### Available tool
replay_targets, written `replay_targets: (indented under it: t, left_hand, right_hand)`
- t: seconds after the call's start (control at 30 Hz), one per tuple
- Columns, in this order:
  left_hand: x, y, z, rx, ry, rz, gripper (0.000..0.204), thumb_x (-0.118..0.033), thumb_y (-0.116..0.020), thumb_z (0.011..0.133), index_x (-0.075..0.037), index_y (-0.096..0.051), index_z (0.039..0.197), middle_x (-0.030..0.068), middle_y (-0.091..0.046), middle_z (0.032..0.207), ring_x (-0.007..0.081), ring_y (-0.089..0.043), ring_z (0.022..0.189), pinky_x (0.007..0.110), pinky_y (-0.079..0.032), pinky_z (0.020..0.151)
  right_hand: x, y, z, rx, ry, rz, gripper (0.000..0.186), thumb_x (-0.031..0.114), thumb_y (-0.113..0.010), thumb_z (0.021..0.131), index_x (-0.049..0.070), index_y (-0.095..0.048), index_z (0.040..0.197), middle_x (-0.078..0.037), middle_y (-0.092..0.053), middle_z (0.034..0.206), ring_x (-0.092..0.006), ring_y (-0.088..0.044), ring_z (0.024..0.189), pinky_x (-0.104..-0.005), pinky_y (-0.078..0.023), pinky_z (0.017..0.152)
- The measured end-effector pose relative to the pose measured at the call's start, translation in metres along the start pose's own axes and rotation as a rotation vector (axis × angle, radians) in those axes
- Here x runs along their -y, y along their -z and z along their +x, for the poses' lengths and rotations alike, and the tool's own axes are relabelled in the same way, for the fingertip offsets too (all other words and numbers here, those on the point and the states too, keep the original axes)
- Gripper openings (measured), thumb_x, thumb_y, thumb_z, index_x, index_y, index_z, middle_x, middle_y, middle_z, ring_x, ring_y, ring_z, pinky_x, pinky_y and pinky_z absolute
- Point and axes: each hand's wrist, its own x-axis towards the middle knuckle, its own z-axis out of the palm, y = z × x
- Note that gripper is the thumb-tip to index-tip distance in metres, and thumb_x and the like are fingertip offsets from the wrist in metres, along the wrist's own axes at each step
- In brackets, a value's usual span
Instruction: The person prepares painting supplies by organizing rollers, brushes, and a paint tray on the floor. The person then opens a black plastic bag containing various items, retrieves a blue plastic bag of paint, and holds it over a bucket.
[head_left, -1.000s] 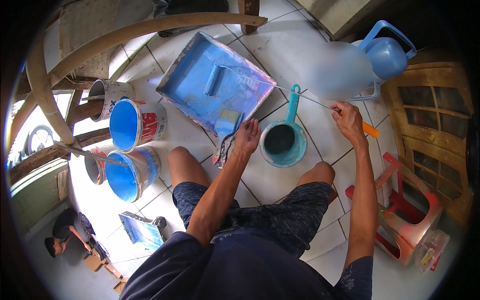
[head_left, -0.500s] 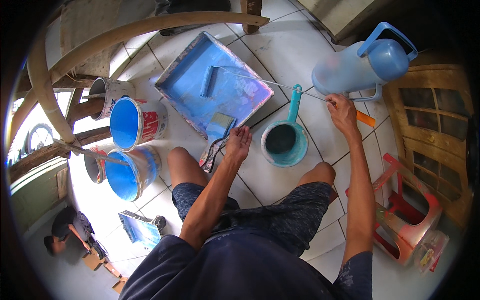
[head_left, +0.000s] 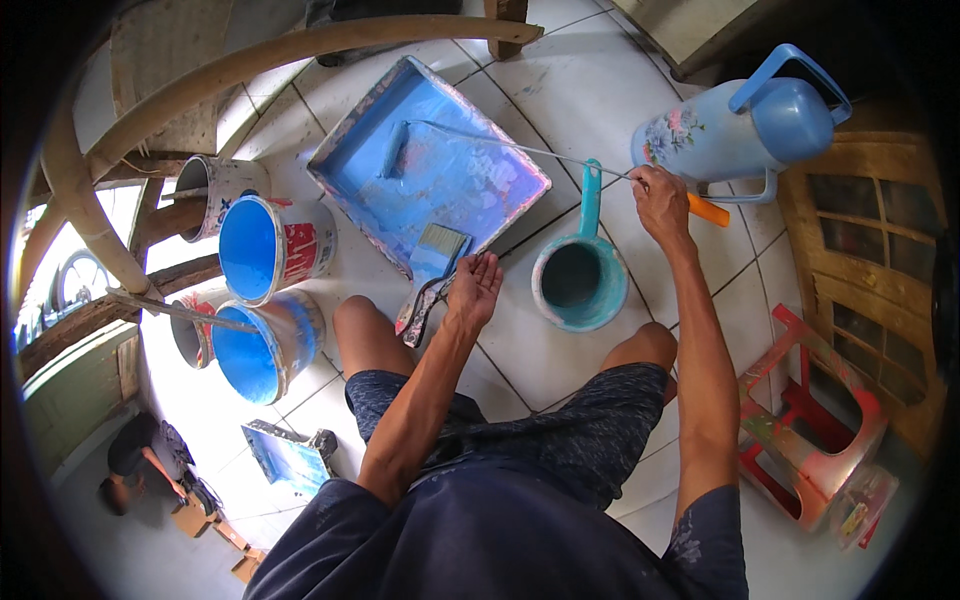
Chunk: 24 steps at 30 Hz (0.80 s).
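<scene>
One roller (head_left: 394, 152) — in right hand (head_left: 662, 205)

Pale lettering on red label (head_left: 304, 252) of white bucket (head_left: 323, 228); wording unclear.

The right hand (head_left: 660, 205) grips a paint roller (head_left: 394, 150) near its orange handle, the roller head in a blue-stained paint tray (head_left: 440, 190). The left hand (head_left: 475, 288), palm up, is at the tray's near rim beside a flat paintbrush (head_left: 437, 252). A turquoise dipper (head_left: 605, 300) stands between both hands.

Glare whitens left floor (head_left: 215, 445) (edges bend)
</scene>
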Motion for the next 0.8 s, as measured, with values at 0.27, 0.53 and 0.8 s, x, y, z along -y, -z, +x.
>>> replay_targets:
  t: [0.27, 0.53, 0.8]
  left_hand:
    - [-0.001, 0.004, -0.002, 0.013, 0.008, 0.028, 0.013, -0.023, -0.053, 0.091, -0.011, -0.054, 0.094, 0.0018, -0.062, 0.099, 0.016, -0.06, 0.097, 0.034, -0.045, 0.091]
    - [0.001, 0.007, 0.006, 0.012, -0.001, 0.062, 0.016, -0.026, -0.05, 0.093, -0.011, -0.053, 0.098, 0.0011, -0.061, 0.101, 0.015, -0.059, 0.098, 0.033, -0.045, 0.091]
    - [0.002, -0.008, 0.006, -0.005, -0.011, 0.045, 0.012, -0.021, -0.052, 0.092, -0.01, -0.056, 0.094, 0.0018, -0.064, 0.097, 0.0158, -0.061, 0.096, 0.035, -0.044, 0.094]
  right_hand:
    - [0.021, 0.0, 0.002, 0.048, -0.014, -0.102, 0.011, 0.018, -0.062, 0.083, 0.008, -0.064, 0.088, -0.009, -0.06, 0.08, -0.0286, -0.058, 0.083, -0.0431, -0.041, 0.08]
    - [0.016, 0.024, -0.045, -0.104, 0.055, -0.194, 0.011, 0.017, -0.065, 0.082, 0.008, -0.064, 0.087, -0.007, -0.058, 0.081, -0.0264, -0.056, 0.082, -0.042, -0.04, 0.081]
    - [0.022, 0.063, -0.085, -0.043, -0.04, -0.228, 0.013, 0.015, -0.063, 0.084, 0.005, -0.065, 0.091, -0.009, -0.06, 0.082, -0.0278, -0.058, 0.082, -0.0409, -0.043, 0.08]
